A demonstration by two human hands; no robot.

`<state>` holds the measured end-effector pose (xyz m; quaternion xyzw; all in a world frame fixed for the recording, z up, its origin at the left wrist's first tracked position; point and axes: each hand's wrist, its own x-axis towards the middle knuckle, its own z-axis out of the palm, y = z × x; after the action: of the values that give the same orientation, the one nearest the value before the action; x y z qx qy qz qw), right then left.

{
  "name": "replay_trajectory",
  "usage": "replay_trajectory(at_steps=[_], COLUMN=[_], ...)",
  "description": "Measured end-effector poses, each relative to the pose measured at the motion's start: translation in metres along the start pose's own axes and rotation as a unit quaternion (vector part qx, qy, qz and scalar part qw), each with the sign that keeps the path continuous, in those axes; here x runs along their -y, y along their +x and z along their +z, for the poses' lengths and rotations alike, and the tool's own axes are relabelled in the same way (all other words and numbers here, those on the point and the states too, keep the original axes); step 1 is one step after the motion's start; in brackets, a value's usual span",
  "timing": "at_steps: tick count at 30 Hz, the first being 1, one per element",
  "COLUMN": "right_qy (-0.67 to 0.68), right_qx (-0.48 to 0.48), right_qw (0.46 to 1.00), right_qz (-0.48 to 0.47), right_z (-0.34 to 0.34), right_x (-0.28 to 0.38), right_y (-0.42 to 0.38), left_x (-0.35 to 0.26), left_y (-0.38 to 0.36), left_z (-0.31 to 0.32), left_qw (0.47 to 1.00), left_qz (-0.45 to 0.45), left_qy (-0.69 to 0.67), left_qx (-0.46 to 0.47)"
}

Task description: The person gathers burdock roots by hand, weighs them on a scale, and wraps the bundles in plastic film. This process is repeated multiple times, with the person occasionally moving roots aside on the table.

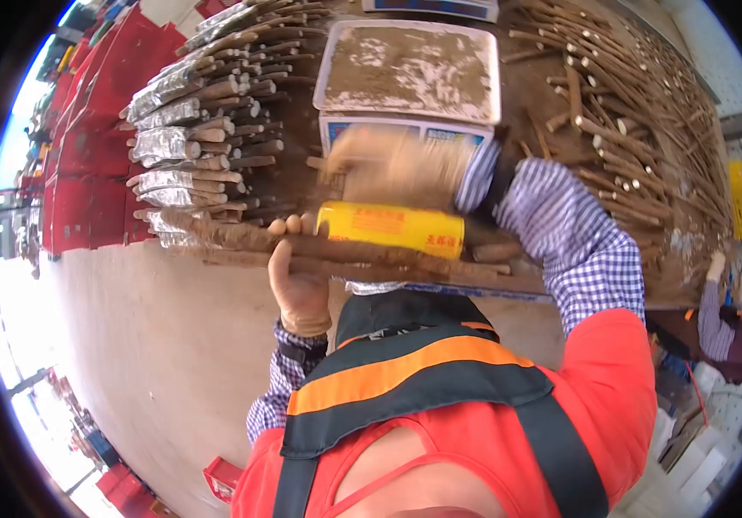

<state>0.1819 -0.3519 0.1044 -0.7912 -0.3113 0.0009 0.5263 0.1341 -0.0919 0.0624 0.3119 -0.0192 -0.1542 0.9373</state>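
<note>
Long brown root-like sticks (371, 252) lie along the table's near edge. My left hand (299, 289) is wrapped round them from below, with fingertips showing on the far side. A yellow roll with red print (388, 226) lies just beyond the sticks. Blurred by motion, my right hand (388, 164) is above the area between the roll and a scale (453, 134); its fingers cannot be made out. The scale's tray (407, 69) is coated with brown dirt.
Wrapped stick bundles (168, 147) are stacked at the left, beside red crates (103, 129). Loose sticks (638, 147) cover the table's right side. Another person (733, 341) is at the far right. Part of a second scale (431, 9) shows at the top.
</note>
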Motion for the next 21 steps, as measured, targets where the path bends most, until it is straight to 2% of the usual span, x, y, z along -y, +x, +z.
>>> replay_trajectory(at_steps=[1,2,3,4,5,6,7,9,10,12,13,14,15,17,19,20,21], right_qy=[0.007,-0.061,0.074,-0.090,-0.251,-0.233,-0.215,-0.219,-0.230,-0.220,-0.237,-0.221,-0.217,-0.415,-0.279,-0.314,-0.392], right_qx=[-0.114,-0.192,-0.236,-0.226,-0.216,-0.234,-0.249,-0.078,-0.023,0.072,0.075,0.233,0.354,0.483,0.276,0.144,0.108], right_qw=[0.990,0.969,0.940,0.937,0.907,0.908,0.908,0.939,0.952,0.968,0.960,0.917,0.890,0.709,0.890,0.911,0.890], right_qz=[0.083,0.144,0.236,0.251,0.261,0.258,0.258,0.253,0.202,0.100,0.128,0.238,0.190,0.303,0.232,0.226,0.207], right_z=[-0.032,-0.073,-0.111,-0.143,-0.162,-0.158,-0.139,-0.094,-0.077,-0.054,-0.064,-0.097,-0.130,-0.151,-0.142,-0.130,-0.121], right_x=[-0.048,-0.086,-0.106,-0.170,-0.225,-0.223,-0.216,-0.158,-0.163,-0.157,-0.147,-0.125,-0.121,-0.086,-0.151,-0.177,-0.205], right_y=[0.009,0.014,0.023,0.022,0.027,0.046,0.065,0.095,0.083,0.048,0.024,0.019,0.014,0.088,0.138,0.160,0.175], left_x=[-0.008,-0.014,-0.020,-0.024,-0.025,-0.024,-0.022,-0.016,-0.015,-0.017,-0.018,-0.020,-0.018,-0.021,-0.018,-0.015,-0.015], left_y=[0.000,0.001,0.004,0.004,0.003,0.011,0.023,0.028,0.031,0.037,0.040,0.044,0.050,0.060,0.073,0.079,0.085], left_z=[-0.005,-0.003,-0.001,-0.005,-0.013,-0.020,-0.024,-0.030,-0.027,-0.028,-0.029,-0.028,-0.028,-0.028,-0.021,-0.015,-0.010], left_qw=[1.000,0.999,0.997,0.996,0.995,0.992,0.992,0.990,0.986,0.986,0.985,0.987,0.984,0.989,0.987,0.990,0.993], left_qz=[0.022,0.042,0.065,0.079,0.087,0.091,0.095,0.071,0.056,0.050,0.048,0.046,0.050,0.028,0.008,-0.004,-0.017], left_qy=[-0.004,-0.022,-0.039,-0.038,-0.049,-0.059,-0.060,-0.096,-0.102,-0.103,-0.101,-0.092,-0.104,-0.099,-0.085,-0.081,-0.073], left_qx=[0.003,0.006,0.011,0.019,-0.021,-0.062,-0.058,-0.078,-0.121,-0.124,-0.128,-0.126,-0.134,-0.110,-0.135,-0.115,-0.092])
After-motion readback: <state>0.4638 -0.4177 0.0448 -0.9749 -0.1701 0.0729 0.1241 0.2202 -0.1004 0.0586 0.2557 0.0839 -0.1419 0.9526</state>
